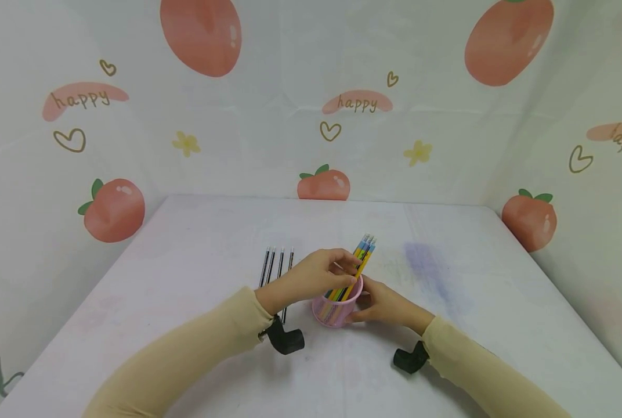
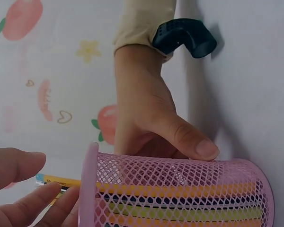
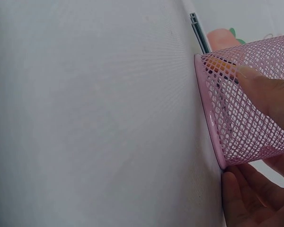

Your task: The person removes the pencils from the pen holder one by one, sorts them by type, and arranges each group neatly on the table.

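A pink mesh pencil cup (image 1: 328, 316) stands upright on the table, holding several pencils (image 1: 364, 251) in yellow, blue and dark colours that lean right. My right hand (image 1: 386, 303) grips the cup's right side; in the right wrist view its thumb (image 3: 265, 94) lies against the mesh and its other fingers (image 3: 255, 196) are by the base. Above the rim is my left hand (image 1: 316, 276), beside the pencil tops. The left wrist view shows its thumb (image 2: 19, 163) and fingers (image 2: 42, 203) spread apart around the pencil ends, with a gap at the thumb.
Several dark pencils (image 1: 272, 264) lie side by side on the white table (image 1: 222, 232), left of the cup and partly behind my left forearm. A curtain (image 1: 269, 69) printed with fruit surrounds the table. Black wrist devices (image 1: 285, 339) hang below both sleeves.
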Demonstrator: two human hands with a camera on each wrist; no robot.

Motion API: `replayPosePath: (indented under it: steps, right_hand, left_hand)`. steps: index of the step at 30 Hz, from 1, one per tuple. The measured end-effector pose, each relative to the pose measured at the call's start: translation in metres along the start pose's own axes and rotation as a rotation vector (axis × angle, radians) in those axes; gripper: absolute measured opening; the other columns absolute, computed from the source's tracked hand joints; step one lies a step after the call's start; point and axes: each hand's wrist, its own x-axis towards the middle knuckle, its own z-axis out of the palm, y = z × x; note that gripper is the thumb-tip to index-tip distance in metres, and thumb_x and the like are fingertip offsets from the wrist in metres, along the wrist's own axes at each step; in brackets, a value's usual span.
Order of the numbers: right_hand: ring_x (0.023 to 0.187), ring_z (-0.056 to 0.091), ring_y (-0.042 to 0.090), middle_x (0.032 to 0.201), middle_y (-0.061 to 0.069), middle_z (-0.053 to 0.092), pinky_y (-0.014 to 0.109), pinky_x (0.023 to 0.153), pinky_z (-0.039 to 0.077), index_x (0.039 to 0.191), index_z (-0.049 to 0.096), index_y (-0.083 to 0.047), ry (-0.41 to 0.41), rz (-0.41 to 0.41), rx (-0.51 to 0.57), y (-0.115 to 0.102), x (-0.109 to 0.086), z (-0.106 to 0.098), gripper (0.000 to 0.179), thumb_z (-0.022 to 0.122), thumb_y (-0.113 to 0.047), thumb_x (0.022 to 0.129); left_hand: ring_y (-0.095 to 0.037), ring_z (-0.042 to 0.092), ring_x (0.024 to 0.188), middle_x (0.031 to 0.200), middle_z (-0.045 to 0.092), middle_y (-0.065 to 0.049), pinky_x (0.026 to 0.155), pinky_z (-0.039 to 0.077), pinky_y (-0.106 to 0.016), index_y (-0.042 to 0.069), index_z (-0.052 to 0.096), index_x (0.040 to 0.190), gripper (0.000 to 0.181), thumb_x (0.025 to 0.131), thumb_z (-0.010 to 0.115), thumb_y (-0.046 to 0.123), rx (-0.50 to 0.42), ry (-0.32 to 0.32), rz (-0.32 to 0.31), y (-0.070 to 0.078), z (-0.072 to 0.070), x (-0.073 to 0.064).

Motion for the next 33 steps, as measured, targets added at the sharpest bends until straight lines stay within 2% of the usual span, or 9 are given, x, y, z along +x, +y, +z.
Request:
replayPosePath:
  steps: [7, 14, 25, 33]
  right_hand:
    - [0.125, 0.052, 0.031, 0.140, 0.016, 0.051, 0.046, 0.102, 0.047, 0.151, 0.022, -0.002, 0.002, -0.003, -0.007, -0.0003, 0.0007, -0.0004, 0.093, 0.080, -0.022, 0.080]
    - [0.126, 0.052, 0.032, 0.141, 0.017, 0.050, 0.046, 0.103, 0.046, 0.152, 0.021, -0.001, 0.006, 0.009, -0.021, 0.0007, 0.0014, -0.0007, 0.096, 0.081, -0.020, 0.079]
    - [0.127, 0.051, 0.033, 0.143, 0.018, 0.048, 0.045, 0.102, 0.047, 0.152, 0.020, -0.001, -0.004, -0.009, 0.020, -0.0008, 0.0017, -0.0006, 0.096, 0.080, -0.018, 0.080]
    - [0.126, 0.052, 0.033, 0.143, 0.019, 0.048, 0.044, 0.101, 0.048, 0.152, 0.022, -0.001, 0.000, -0.026, 0.013, -0.0005, 0.0008, -0.0004, 0.093, 0.080, -0.019, 0.080]
  left_hand:
    - [-0.021, 0.062, 0.108, 0.117, 0.065, -0.003, 0.088, 0.054, -0.030, 0.011, 0.058, 0.130, 0.038, 0.093, 0.064, 0.017, 0.026, 0.021, 0.023, -0.0026, -0.0030, 0.0013]
    - [-0.022, 0.060, 0.112, 0.119, 0.065, -0.003, 0.092, 0.053, -0.033, 0.013, 0.056, 0.134, 0.042, 0.093, 0.064, 0.017, -0.007, 0.046, -0.016, -0.0038, -0.0074, -0.0002]
    - [-0.022, 0.060, 0.112, 0.118, 0.066, -0.003, 0.093, 0.053, -0.033, 0.010, 0.054, 0.137, 0.044, 0.094, 0.063, 0.017, 0.028, 0.018, -0.018, -0.0039, -0.0070, 0.0022]
    - [-0.021, 0.062, 0.110, 0.111, 0.067, -0.002, 0.094, 0.052, -0.034, 0.011, 0.056, 0.135, 0.042, 0.095, 0.062, 0.019, 0.064, 0.008, -0.030, -0.0023, -0.0046, 0.0036]
